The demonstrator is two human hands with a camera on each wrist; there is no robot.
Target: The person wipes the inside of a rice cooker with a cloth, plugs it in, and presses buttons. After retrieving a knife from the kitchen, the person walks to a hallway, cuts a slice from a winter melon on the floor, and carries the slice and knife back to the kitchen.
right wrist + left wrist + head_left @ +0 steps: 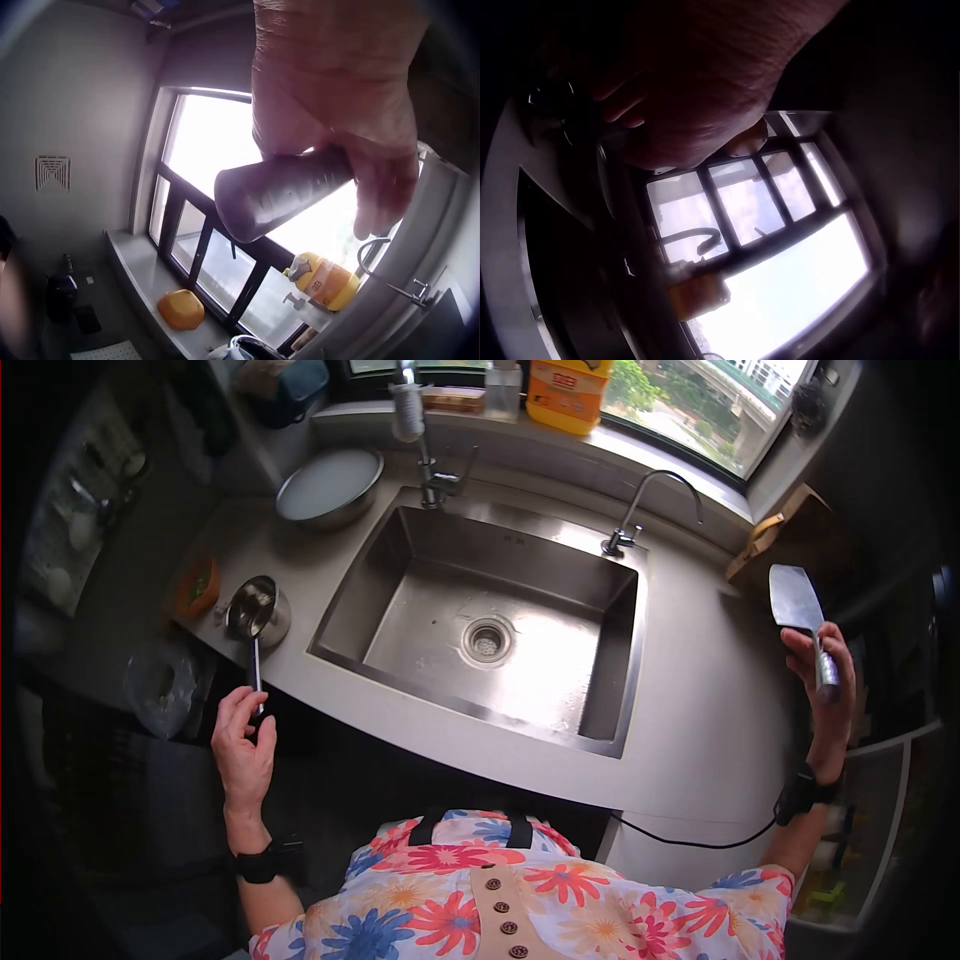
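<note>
Right wrist view, nearest the lens: the right hand (pixel 337 124), wrapped round a thick, smooth, rounded handle (pixel 277 193) that flares toward its butt. The blade does not show there. Head view supplies it: a silver cleaver (pixel 797 598) with a broad, flat, near-rectangular metal blade, raised at the right side of the pale, smooth counter (pixel 700 660), blade pointing away from the person.

Left hand (pixel 245 750), head view: fingers and thumb bent about the end of a dark, slender-handled steel ladle (pixel 255 660), holding it lightly. Its round, shiny bowl is at the mouth of a small steel pot (pixel 277 622) on the counter's left. Left wrist view is too dark to confirm the hold.

Between the hands, head view: a rectangular brushed-steel sink (pixel 520 555), wet sheen on its floor, round drain (pixel 488 641). Behind it, a slim chrome gooseneck tap (pixel 619 540); left of the sink, a round steel basin with a whitish top (pixel 330 485). An orange, rounded item with green in it (pixel 197 585) lies near the pot.

Right wrist view alone: a square, slatted wall vent (pixel 53 174) and a yellow-orange rounded object (pixel 181 310) on the sill.

Labels: the yellow-orange plastic jug (pixel 565 398) by the window bears a red patch with pale characters, too small to read.
</note>
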